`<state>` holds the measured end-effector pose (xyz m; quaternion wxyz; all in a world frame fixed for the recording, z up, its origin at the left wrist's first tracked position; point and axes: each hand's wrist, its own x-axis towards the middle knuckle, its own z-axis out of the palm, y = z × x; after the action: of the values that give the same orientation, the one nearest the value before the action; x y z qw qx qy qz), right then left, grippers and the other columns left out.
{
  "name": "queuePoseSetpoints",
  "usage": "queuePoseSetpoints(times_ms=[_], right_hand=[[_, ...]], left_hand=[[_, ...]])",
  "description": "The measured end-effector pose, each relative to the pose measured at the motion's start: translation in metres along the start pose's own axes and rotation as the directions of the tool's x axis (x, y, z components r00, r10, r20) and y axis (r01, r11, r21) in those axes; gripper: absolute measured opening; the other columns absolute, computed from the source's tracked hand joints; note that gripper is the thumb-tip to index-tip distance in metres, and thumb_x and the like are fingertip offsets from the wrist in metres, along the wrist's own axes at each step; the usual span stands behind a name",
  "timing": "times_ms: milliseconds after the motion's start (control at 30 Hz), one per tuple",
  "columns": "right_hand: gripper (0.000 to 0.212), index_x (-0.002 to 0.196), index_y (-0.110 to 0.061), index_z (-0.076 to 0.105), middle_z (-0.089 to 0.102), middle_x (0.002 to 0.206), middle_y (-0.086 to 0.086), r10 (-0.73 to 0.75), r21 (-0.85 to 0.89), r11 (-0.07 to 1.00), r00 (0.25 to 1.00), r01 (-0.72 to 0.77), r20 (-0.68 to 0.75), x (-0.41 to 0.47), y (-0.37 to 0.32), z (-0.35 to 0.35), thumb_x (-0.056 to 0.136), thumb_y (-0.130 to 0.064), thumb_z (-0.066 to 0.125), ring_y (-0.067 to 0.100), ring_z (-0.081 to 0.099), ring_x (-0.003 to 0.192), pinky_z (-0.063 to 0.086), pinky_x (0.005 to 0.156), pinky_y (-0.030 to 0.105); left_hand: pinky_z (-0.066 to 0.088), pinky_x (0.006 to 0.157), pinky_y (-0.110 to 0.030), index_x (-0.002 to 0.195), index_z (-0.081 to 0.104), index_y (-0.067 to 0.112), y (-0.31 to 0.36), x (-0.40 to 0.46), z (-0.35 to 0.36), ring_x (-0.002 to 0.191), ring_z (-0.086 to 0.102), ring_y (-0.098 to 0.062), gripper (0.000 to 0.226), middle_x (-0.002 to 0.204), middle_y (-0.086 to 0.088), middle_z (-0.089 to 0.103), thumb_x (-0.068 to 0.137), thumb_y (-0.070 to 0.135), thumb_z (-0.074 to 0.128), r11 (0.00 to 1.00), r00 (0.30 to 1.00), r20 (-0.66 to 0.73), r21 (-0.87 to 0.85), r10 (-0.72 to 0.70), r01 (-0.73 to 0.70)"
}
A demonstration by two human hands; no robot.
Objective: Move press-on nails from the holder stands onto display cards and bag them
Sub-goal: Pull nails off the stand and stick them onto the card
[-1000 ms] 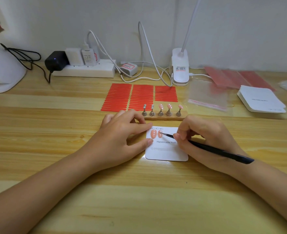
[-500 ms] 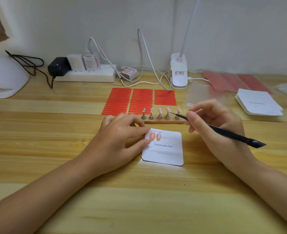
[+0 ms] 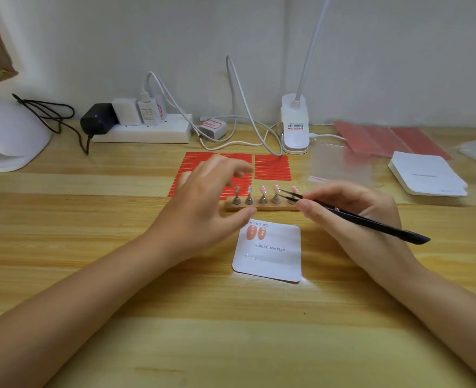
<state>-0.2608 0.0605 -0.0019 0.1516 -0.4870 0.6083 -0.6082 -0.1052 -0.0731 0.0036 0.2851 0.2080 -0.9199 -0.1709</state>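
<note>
Head | stands [image 3: 263, 198]: 5, 3 with nails | card [image 3: 269, 252]: 2 nails | left hand [image 3: 203, 203] spread, free | right hand [image 3: 354, 217] grips tweezers [image 3: 351, 217]

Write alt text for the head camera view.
Right hand aims black tweezers at pink nails on a wooden holder stand; left hand hovers open beside it. Two nails sit on a white display card.

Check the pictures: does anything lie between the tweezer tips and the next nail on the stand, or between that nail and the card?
Nothing visible does. The tweezers in the right hand reach the fourth nail directly. The left hand hovers left of the stand, its thumb near the card corner, not across the path.
</note>
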Motion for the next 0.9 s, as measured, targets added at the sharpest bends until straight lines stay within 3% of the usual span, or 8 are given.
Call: queuePoseSetpoints(times_ms=[100, 200, 367, 567, 767, 900], right_hand=[[0.014, 0.072, -0.023, 0.068, 0.067, 0.064, -0.017, 0.023, 0.036, 0.999, 1.000, -0.022, -0.021, 0.000, 0.000, 0.000, 0.062, -0.032, 0.073, -0.005, 0.057, 0.056, 0.041, 0.054, 0.005], [0.014, 0.073, -0.022, 0.067, 0.069, 0.066, -0.015, 0.030, 0.059, 0.998, 0.999, -0.028, -0.033, 0.001, 0.001, 0.000, 0.062, -0.028, 0.074, -0.007, 0.060, 0.058, 0.043, 0.055, 0.006], [0.017, 0.070, -0.024, 0.063, 0.067, 0.064, -0.016, 0.034, 0.044, 0.999, 0.997, -0.031, -0.065, 0.002, 0.007, -0.003, 0.071, -0.014, 0.077, -0.007, 0.058, 0.057, 0.042, 0.054, 0.006], [0.022, 0.071, -0.025, 0.062, 0.070, 0.073, -0.016, 0.031, 0.003, 1.000, 0.996, -0.031, -0.081, 0.004, 0.011, -0.001, 0.072, -0.007, 0.076, -0.006, 0.062, 0.064, 0.045, 0.058, 0.007], [0.018, 0.071, -0.025, 0.065, 0.070, 0.074, -0.011, -0.004, 0.016, 1.000, 0.998, 0.005, -0.070, 0.002, 0.009, -0.001, 0.072, -0.010, 0.076, -0.004, 0.062, 0.064, 0.045, 0.058, 0.008], [0.010, 0.072, -0.024, 0.065, 0.071, 0.082, -0.009, -0.056, 0.008, 0.998, 0.995, 0.056, -0.080, 0.005, 0.008, 0.000, 0.069, -0.020, 0.074, 0.002, 0.066, 0.075, 0.049, 0.066, 0.011]], left_hand=[[0.022, 0.079, -0.024, 0.120, 0.049, 0.027, -0.002, 0.013, 0.012, 0.100, 0.044, -0.004, 0.052, 0.105, 0.017, 0.046, 0.073, 0.039, 0.070, 0.998, 0.996, 0.055, 0.009, -0.066, 0.065], [0.025, 0.081, -0.027, 0.113, 0.050, 0.030, -0.001, 0.021, 0.022, 0.090, 0.047, -0.002, 0.047, 0.091, 0.021, 0.050, 0.072, 0.042, 0.071, 0.991, 0.990, 0.080, -0.065, -0.112, 0.118], [0.040, 0.087, -0.040, 0.099, 0.053, 0.031, -0.003, 0.021, 0.032, 0.076, 0.052, 0.004, 0.031, 0.076, 0.019, 0.057, 0.077, 0.024, 0.073, 0.951, 0.990, 0.056, -0.275, -0.128, 0.139], [0.038, 0.066, -0.011, 0.093, 0.059, 0.022, -0.009, 0.022, 0.035, 0.074, 0.055, -0.005, 0.023, 0.078, 0.012, 0.061, 0.077, 0.016, 0.074, 0.922, 0.986, 0.047, -0.347, -0.163, 0.169], [0.033, 0.058, -0.009, 0.069, 0.056, 0.034, -0.010, 0.023, 0.034, 0.063, 0.047, 0.004, 0.025, 0.070, 0.013, 0.057, 0.076, 0.020, 0.074, 0.926, 0.982, 0.075, -0.329, -0.171, 0.186], [0.032, 0.057, -0.009, 0.066, 0.057, 0.037, -0.010, 0.024, 0.033, 0.062, 0.047, 0.003, 0.026, 0.070, 0.013, 0.058, 0.077, 0.020, 0.074, 0.919, 0.978, 0.084, -0.334, -0.191, 0.208]])
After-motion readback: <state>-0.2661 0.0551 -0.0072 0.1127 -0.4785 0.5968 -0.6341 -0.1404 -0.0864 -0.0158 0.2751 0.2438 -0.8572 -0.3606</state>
